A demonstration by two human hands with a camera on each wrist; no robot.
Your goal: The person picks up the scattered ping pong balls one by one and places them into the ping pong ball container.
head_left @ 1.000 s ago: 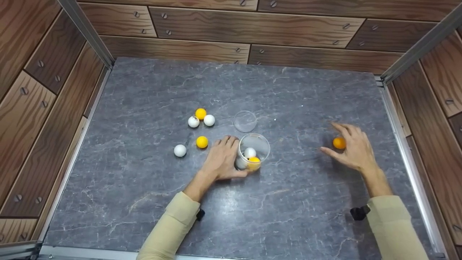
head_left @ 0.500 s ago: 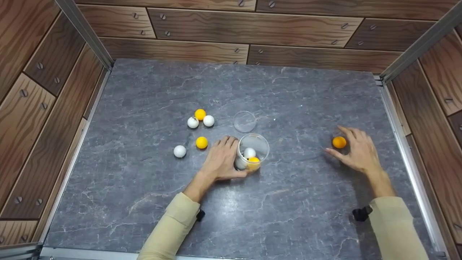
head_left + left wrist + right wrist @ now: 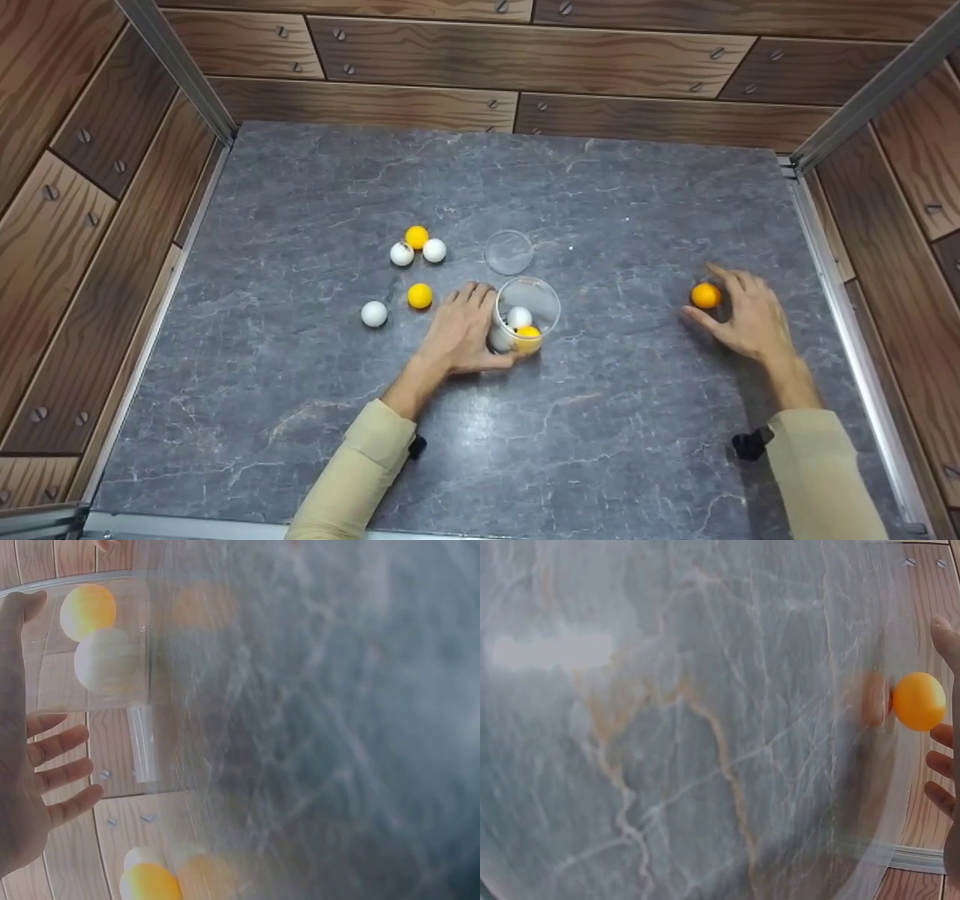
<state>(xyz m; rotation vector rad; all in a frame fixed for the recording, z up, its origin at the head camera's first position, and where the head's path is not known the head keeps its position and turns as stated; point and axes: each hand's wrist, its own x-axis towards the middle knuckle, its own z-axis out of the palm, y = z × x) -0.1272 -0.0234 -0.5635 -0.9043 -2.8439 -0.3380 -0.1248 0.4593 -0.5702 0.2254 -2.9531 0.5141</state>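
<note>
Right fingers (image 3: 940,763) cropped, orange ball (image 3: 919,701), touch unclear

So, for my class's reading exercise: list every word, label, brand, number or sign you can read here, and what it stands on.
No text can be read in any view.
Marked white ball: a dark mark on top, too small to read.
Clear container: dark specks by the balls inside, too small to make out.
</note>
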